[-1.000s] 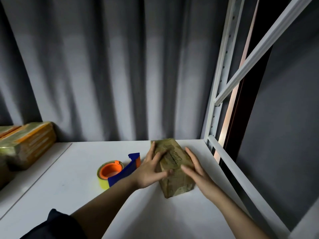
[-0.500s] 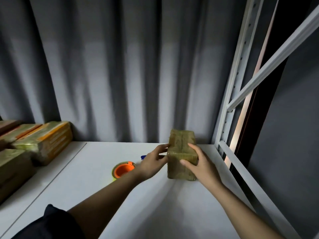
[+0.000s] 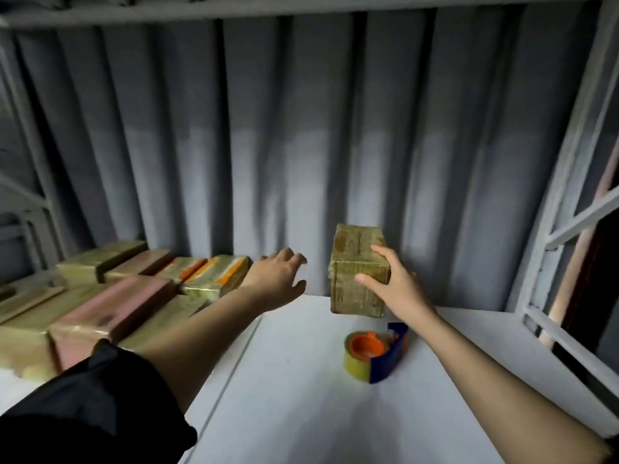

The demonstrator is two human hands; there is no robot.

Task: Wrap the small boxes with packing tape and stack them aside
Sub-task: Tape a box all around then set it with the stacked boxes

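Lifted clear of the white shelf surface [image 3: 301,380] where it lay flat under both hands a second ago, the small tan cardboard box wrapped in glossy clear tape [image 3: 356,267] now hangs upright in the air, carried by the right hand [image 3: 392,283] alone. That hand's thumb presses its near face and the fingers curl over the top edge, a firm one-handed grasp. The left hand [image 3: 278,276] has let go and reaches out toward the left with fingers loosely spread, holding nothing. This looks like the end of wrapping for this box and the start of moving it to the stack, with the free hand probably ready to steady it on arrival.

The box is a squat block with crisp corners, its tape skin slightly wrinkled and catching a dull sheen. Below it on the shelf sits the roll of clear packing tape on an orange core in a blue plastic dispenser [image 3: 375,353], untouched. To the left lies the row of already wrapped flat boxes, tan, pinkish and orange-striped [image 3: 140,296], shiny with tape, packed side by side and partly layered. Behind hangs a grey pleated curtain [image 3: 301,128], soft and matte; a grey metal rack upright [image 3: 562,182] frames the right side.
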